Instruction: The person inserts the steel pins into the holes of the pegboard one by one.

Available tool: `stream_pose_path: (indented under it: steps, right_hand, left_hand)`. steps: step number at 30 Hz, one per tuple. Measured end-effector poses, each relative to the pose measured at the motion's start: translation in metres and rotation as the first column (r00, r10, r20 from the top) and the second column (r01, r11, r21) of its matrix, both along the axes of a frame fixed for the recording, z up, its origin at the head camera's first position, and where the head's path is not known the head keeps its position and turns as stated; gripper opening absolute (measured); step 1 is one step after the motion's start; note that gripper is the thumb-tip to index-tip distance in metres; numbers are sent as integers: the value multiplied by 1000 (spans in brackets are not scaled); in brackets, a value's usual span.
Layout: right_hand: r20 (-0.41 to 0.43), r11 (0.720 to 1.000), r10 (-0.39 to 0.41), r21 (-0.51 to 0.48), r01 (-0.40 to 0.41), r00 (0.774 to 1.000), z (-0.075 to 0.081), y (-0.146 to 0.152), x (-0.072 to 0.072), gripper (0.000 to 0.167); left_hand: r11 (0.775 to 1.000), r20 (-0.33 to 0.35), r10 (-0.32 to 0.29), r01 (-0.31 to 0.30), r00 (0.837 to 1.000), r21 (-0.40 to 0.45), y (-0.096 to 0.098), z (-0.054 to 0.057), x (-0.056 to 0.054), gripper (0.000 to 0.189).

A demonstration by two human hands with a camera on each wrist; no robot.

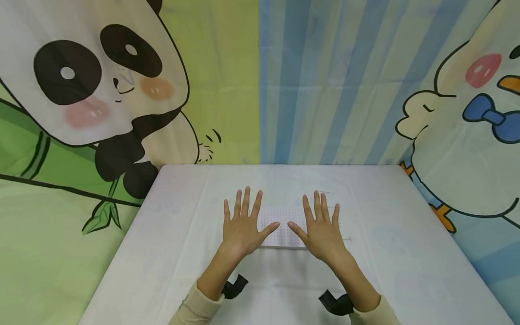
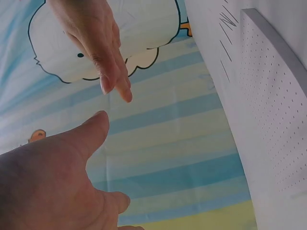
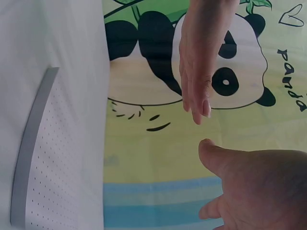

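On white table (image 1: 162,257), board (image 1: 283,237), panda backdrop (image 1: 219,81)

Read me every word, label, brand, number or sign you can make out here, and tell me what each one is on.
"panda": sideways in black on the printed backdrop, beside the panda picture, in the right wrist view.
Heart outline, a sign without letters: same backdrop, near that word.
No readable label, brand or number shows, including on the dotted white board.

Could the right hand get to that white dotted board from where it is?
Probably yes: the right hand is empty, fingers spread, raised off the table close to the white dotted board, with nothing visible between them.
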State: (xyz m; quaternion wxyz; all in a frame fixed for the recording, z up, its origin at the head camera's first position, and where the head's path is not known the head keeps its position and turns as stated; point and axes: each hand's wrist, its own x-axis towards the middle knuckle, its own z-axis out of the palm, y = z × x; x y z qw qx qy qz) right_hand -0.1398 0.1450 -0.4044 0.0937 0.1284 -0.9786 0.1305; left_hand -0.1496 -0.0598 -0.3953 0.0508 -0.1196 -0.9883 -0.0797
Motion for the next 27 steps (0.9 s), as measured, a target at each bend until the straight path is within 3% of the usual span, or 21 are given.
stream_pose_path:
  steps: [8,11,13,17,22,27]
  right_hand:
    - [-63,999,16,-46,-19,998,1,8,-1,81]
    - [-112,983,3,-184,-24,994,-7,26,-4,69]
    - [-146,953,-22,-301,-23,989,-19,45,-7,53]
    - [-161,885,-70,-466,-13,985,-58,92,-14,22]
    - [-80,864,-50,-503,3,996,-105,133,-17,9]
    - [-15,863,-28,-505,17,999,-130,146,-20,9]
  left_hand:
    - [999,14,15,-16,1000,42,-1,-3,0,89]
    - [990,22,51,-53,998,127,-4,-10,-2,91]
    - [974,27,74,-78,997,214,-7,-18,-5,94]
    - [916,44,94,-103,995,387,-15,-42,-11,100]
    - [818,89,43,-86,995,569,-25,-87,-20,110]
    - [733,125,-97,-14,987,680,-31,-132,-32,120]
